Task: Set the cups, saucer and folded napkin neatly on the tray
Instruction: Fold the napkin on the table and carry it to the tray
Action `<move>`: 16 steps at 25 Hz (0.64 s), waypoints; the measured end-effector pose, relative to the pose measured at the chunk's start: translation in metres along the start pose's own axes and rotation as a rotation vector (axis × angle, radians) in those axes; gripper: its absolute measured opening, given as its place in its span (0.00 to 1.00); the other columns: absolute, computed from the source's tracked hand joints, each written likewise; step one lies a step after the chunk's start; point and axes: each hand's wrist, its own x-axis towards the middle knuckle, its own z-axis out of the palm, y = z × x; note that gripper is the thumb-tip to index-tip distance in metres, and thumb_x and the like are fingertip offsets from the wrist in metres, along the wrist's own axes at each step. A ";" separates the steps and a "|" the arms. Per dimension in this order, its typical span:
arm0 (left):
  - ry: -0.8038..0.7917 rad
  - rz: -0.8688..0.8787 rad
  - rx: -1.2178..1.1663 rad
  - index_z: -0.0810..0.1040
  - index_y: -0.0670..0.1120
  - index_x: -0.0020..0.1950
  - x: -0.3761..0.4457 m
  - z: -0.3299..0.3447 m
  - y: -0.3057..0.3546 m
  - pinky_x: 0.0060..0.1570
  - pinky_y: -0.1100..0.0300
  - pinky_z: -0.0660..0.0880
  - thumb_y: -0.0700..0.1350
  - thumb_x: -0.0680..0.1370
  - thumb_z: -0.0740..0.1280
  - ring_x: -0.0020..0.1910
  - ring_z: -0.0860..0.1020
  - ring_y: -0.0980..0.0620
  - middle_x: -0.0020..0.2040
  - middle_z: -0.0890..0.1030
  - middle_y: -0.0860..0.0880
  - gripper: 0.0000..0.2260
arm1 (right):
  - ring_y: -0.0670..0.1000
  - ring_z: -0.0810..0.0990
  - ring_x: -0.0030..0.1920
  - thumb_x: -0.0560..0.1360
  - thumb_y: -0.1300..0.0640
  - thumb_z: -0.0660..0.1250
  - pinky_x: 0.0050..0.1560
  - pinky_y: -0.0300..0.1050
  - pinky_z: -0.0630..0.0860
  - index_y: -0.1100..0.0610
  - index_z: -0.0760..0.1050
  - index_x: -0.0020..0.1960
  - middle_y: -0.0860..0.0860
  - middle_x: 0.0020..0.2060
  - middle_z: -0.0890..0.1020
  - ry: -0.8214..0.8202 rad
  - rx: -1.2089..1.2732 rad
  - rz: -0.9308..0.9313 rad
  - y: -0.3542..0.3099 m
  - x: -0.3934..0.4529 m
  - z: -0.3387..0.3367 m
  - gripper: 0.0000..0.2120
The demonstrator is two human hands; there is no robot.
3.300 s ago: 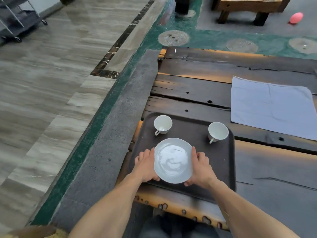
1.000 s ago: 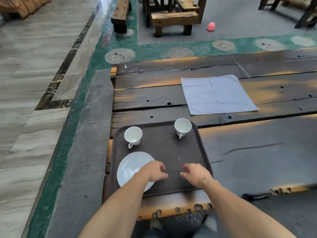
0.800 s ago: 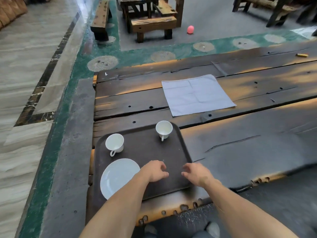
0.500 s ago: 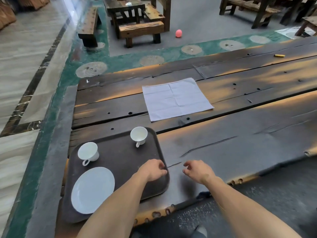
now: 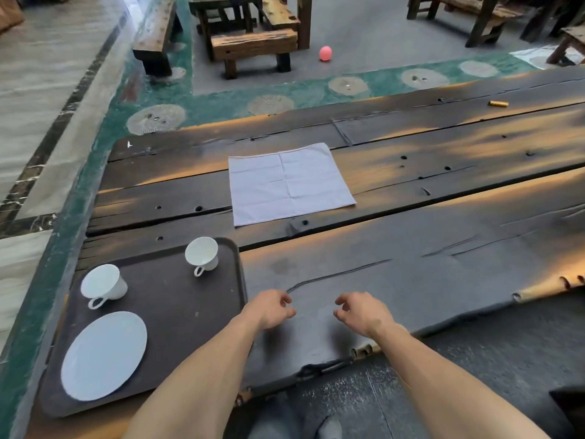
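Observation:
A dark brown tray [image 5: 177, 315] lies at the table's near left corner. On it stand two white cups, one at the left [image 5: 103, 285] and one at the far right corner [image 5: 202, 255], and a white saucer [image 5: 104, 354] at the near left. A pale napkin [image 5: 289, 183] lies flat and unfolded on the planks beyond the tray. My left hand [image 5: 270, 308] hovers just right of the tray's edge, fingers loosely curled and empty. My right hand [image 5: 364, 313] hangs beside it over bare wood, also empty.
The dark plank table [image 5: 443, 223] stretches far to the right, with a small yellow object [image 5: 498, 103] near its far edge. Wooden benches [image 5: 253, 49] and a pink ball [image 5: 325, 53] sit on the floor beyond. The table's near edge is rough and notched.
Both hands let go of the saucer and moved right, off the tray, over bare wood. The view swung right, so the tray now sits at the left.

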 end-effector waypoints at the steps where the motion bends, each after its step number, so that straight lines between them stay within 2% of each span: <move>1: 0.006 -0.005 0.001 0.76 0.48 0.67 0.005 0.000 0.003 0.60 0.56 0.73 0.54 0.77 0.66 0.58 0.77 0.48 0.61 0.79 0.49 0.20 | 0.53 0.79 0.59 0.78 0.46 0.61 0.59 0.48 0.75 0.49 0.73 0.67 0.48 0.60 0.81 -0.005 -0.001 -0.001 0.005 0.005 -0.002 0.19; 11: 0.038 -0.071 -0.094 0.76 0.47 0.66 0.063 -0.031 0.006 0.55 0.61 0.69 0.52 0.76 0.66 0.59 0.77 0.49 0.61 0.80 0.49 0.20 | 0.53 0.78 0.60 0.77 0.46 0.61 0.57 0.47 0.74 0.49 0.74 0.66 0.48 0.60 0.81 -0.058 -0.031 -0.041 0.002 0.085 -0.030 0.19; 16: 0.055 -0.119 -0.131 0.77 0.48 0.66 0.089 -0.061 -0.008 0.61 0.59 0.71 0.52 0.77 0.65 0.61 0.76 0.50 0.63 0.79 0.50 0.19 | 0.53 0.79 0.59 0.77 0.47 0.60 0.57 0.47 0.74 0.49 0.73 0.67 0.48 0.60 0.81 -0.084 -0.030 -0.075 -0.021 0.137 -0.052 0.19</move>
